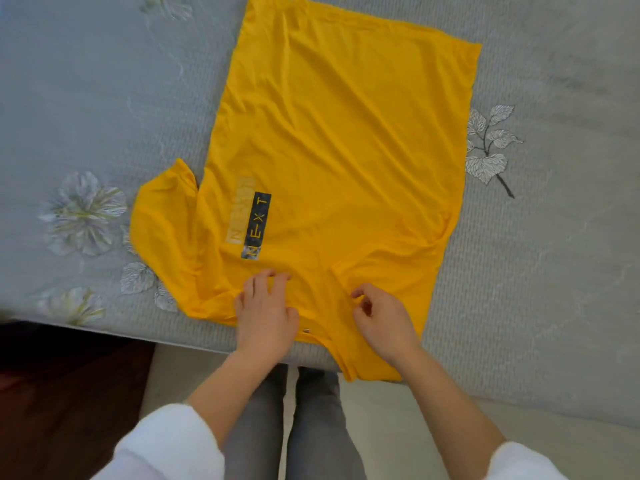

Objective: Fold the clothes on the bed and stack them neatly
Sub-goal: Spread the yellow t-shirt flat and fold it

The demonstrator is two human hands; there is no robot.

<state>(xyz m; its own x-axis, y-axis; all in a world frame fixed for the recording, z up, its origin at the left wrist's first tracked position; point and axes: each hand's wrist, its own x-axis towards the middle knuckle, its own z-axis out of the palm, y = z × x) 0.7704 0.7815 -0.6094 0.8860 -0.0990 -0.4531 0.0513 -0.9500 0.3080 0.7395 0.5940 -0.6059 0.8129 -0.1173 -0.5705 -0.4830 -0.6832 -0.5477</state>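
Fingers (259, 284) of the left hand (266, 315) rest spread and loose on cloth by the collar, while the right hand (384, 322) curls, pinching fabric just beside it. Grey floral bed (104, 98) carries the yellow T-shirt (346, 133) laid flat, with its collar at the near edge and a black NEXT print (256, 225) on the chest.

1 yellow T-shirt (346, 150) is counted, mid-frame, w/ 2 short sleeves (166, 230): 1 at lower left, 1 at lower centre-right. 2 prints are seen on it: 1 dark NEXT print (257, 225) and 1 pale print (240, 209) beside it. 2 hands are counted at bottom centre: left hand (265, 317), right hand (381, 320). 2 white cuffs (166, 441) and 2 grey trouser legs (256, 427) are counted along the bottom. 1 bed cover (554, 237) is seen, w/ 3 flower prints (83, 213) down the left side and 1 leaf sprig (491, 147) at right.
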